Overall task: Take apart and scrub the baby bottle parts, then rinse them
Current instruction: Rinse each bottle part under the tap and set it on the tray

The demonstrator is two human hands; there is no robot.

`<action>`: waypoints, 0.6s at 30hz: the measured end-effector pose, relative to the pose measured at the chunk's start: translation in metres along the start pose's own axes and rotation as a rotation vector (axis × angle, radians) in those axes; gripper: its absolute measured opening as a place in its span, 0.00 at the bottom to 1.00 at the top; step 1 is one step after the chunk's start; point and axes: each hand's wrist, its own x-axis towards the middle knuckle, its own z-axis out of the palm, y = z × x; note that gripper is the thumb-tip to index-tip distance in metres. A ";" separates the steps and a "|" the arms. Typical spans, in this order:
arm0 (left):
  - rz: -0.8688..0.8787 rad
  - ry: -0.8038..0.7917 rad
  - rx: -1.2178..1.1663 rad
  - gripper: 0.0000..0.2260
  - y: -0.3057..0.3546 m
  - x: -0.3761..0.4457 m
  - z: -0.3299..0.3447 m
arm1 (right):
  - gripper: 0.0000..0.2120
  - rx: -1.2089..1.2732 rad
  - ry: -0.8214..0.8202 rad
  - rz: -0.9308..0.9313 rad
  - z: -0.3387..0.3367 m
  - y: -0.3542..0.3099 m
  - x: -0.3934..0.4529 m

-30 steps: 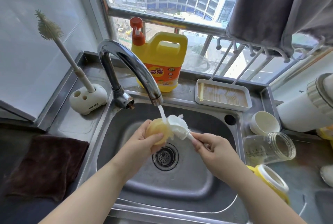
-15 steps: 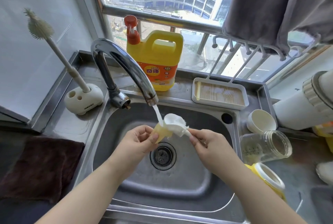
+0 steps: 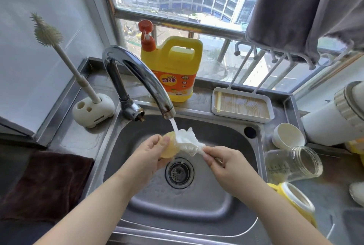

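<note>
Over the steel sink [image 3: 197,211], my left hand [image 3: 148,155] grips a yellowish translucent bottle nipple [image 3: 170,148]. My right hand [image 3: 226,163] pinches the handle of a small white brush [image 3: 189,141], whose head lies against the nipple. Water from the tap [image 3: 145,79] runs onto the brush and nipple. The clear bottle body [image 3: 293,163] lies on its side on the right counter, next to a white cap [image 3: 288,136] and a yellow collar ring [image 3: 295,200].
A yellow detergent jug [image 3: 175,71] stands behind the tap. A long bottle brush [image 3: 65,57] leans in a white holder [image 3: 93,110] at left. A white tray [image 3: 242,104] sits at the back right, and a dark cloth [image 3: 43,185] lies on the left counter.
The brush head has shifted against the nipple under the stream, and my left hand has turned the nipple slightly. The camera view has shifted a little.
</note>
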 end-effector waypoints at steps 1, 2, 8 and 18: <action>0.001 -0.003 0.033 0.08 -0.002 0.000 0.000 | 0.10 0.013 0.003 0.003 0.000 0.002 -0.001; 0.003 -0.004 0.045 0.09 -0.003 -0.001 0.001 | 0.10 0.018 0.004 0.011 0.000 0.004 -0.001; 0.035 -0.042 -0.051 0.10 -0.001 -0.003 0.000 | 0.11 0.064 0.019 0.048 0.000 0.010 -0.006; 0.008 -0.046 0.063 0.05 -0.002 -0.006 0.003 | 0.10 0.049 0.013 0.059 -0.001 0.010 -0.010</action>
